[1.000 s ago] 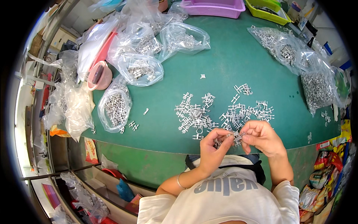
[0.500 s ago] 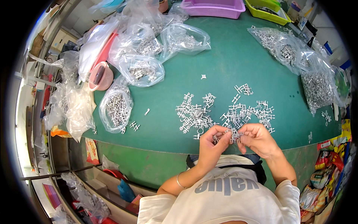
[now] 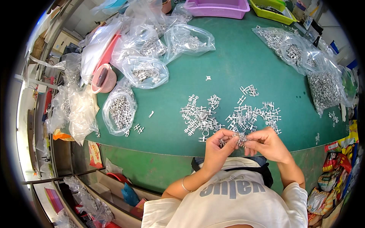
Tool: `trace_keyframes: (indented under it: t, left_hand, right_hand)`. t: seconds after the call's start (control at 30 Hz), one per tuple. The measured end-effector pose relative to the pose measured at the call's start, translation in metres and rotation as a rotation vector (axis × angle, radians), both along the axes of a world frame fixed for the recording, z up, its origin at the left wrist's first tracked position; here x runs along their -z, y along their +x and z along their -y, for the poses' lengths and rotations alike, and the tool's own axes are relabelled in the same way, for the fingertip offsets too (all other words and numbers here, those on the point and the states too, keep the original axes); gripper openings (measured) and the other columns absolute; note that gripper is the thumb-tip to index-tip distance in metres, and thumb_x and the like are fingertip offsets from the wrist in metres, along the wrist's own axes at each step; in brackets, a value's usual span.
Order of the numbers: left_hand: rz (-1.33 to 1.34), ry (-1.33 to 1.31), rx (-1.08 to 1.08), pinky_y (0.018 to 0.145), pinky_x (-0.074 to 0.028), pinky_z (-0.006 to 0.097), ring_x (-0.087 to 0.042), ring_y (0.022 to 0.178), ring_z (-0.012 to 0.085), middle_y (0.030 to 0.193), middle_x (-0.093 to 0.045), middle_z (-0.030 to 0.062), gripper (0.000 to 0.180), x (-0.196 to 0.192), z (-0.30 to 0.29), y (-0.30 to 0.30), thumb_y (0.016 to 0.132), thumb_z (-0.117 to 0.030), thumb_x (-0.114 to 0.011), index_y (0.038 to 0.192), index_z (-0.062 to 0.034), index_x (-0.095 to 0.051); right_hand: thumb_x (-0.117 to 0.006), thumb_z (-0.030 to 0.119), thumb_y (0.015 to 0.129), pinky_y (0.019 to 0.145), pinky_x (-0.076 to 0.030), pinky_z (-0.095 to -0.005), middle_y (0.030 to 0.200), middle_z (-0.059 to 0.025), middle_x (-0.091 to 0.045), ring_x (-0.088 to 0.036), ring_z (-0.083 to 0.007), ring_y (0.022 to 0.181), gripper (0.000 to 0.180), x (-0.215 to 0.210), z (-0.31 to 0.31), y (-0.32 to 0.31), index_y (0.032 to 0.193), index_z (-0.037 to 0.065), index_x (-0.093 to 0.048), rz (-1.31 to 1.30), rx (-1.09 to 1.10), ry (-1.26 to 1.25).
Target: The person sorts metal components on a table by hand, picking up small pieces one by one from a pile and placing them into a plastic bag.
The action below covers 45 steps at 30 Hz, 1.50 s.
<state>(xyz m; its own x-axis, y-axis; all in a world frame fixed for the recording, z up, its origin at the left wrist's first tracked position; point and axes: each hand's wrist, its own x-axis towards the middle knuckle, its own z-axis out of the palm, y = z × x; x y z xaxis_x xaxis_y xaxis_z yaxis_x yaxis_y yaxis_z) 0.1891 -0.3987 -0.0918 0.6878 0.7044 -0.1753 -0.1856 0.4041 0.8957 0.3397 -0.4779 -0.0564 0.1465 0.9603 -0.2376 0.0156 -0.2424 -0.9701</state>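
Note:
Close to the near edge of the green table, both my hands meet at a small cluster of silver metal pieces (image 3: 240,140). My left hand (image 3: 219,146) is closed, with the cluster between thumb and forefinger and more silver bits tucked inside the curled fingers. From the other side my right hand (image 3: 265,144) pinches the same cluster; its fingertips partly hide the pieces. Just beyond my hands lie two loose piles of small silver branched metal parts, the left pile (image 3: 199,116) and the right pile (image 3: 245,116). The exact shape of the held pieces is too small to make out.
Clear plastic bags of silver parts lie at the left (image 3: 121,110) and at the right (image 3: 325,89). A pink basket (image 3: 104,79) stands by the left bags. A purple tray (image 3: 218,10) and a yellow-green tray (image 3: 272,14) sit along the far edge. One star-shaped piece (image 3: 208,78) lies mid-table.
My right hand has turned slightly, its fingers now curled more closely over the cluster. The held pieces have tilted between my fingertips. The piles lie as before.

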Motion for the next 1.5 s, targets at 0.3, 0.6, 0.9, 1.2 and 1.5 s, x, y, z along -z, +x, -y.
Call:
trace_keyframes:
  t: [0.3,0.6,0.9,1.2,1.5]
  left_hand:
    - [0.200,-0.534,0.306,0.052,-0.035,0.016,-0.049,0.062,0.0024,0.073,-0.057,0.0004,0.008,0.008,-0.018,-0.010,0.088,-0.009,-0.058,0.091,-0.0015,-0.056]
    - [0.141,-0.135,0.157,0.053,-0.037,0.017,-0.050,0.062,0.0032,0.075,-0.059,0.0021,0.011,0.005,-0.004,-0.005,0.089,-0.009,-0.057,0.095,0.0000,-0.056]
    - [0.013,-0.075,0.208,0.053,-0.039,0.019,-0.051,0.061,0.0056,0.074,-0.059,0.0024,0.011,-0.001,-0.012,-0.007,0.088,-0.008,-0.057,0.094,0.0008,-0.060]
    - [-0.074,0.296,0.124,0.050,-0.036,0.022,-0.046,0.056,0.0051,0.064,-0.055,0.0011,0.007,0.000,-0.006,-0.011,0.085,-0.006,-0.058,0.086,0.0014,-0.059]
    - [-0.007,0.921,0.280,0.042,-0.036,0.029,-0.048,0.045,0.0194,0.063,-0.052,0.0092,0.005,0.003,-0.006,-0.026,0.077,-0.001,-0.059,0.082,0.0004,-0.061]
  right_hand:
    - [-0.059,0.004,0.082,0.044,-0.042,-0.0228,0.055,-0.0045,-0.060,-0.054,-0.0080,0.048,0.011,-0.013,-0.002,0.008,0.075,-0.003,-0.064,0.132,-0.128,0.017]
    - [-0.055,0.011,0.088,0.043,-0.037,-0.0230,0.051,-0.0014,-0.055,-0.047,-0.0064,0.044,0.021,-0.019,-0.001,0.010,0.073,-0.001,-0.062,-0.182,-0.189,-0.150]
    - [-0.051,0.017,0.092,0.043,-0.035,-0.0216,0.052,-0.0001,-0.049,-0.043,-0.0064,0.045,0.026,-0.001,0.000,0.011,0.077,-0.003,-0.059,-0.138,-0.169,-0.149]
    - [-0.047,0.018,0.094,0.047,-0.036,-0.0226,0.054,-0.0006,-0.051,-0.045,-0.0078,0.047,0.029,0.005,0.006,0.003,0.079,-0.003,-0.060,-0.810,-0.160,-0.195]
    - [-0.048,0.016,0.094,0.047,-0.036,-0.0236,0.053,-0.0015,-0.049,-0.044,-0.0078,0.048,0.026,0.012,0.014,0.024,0.082,-0.003,-0.060,-0.584,-0.513,-0.212]
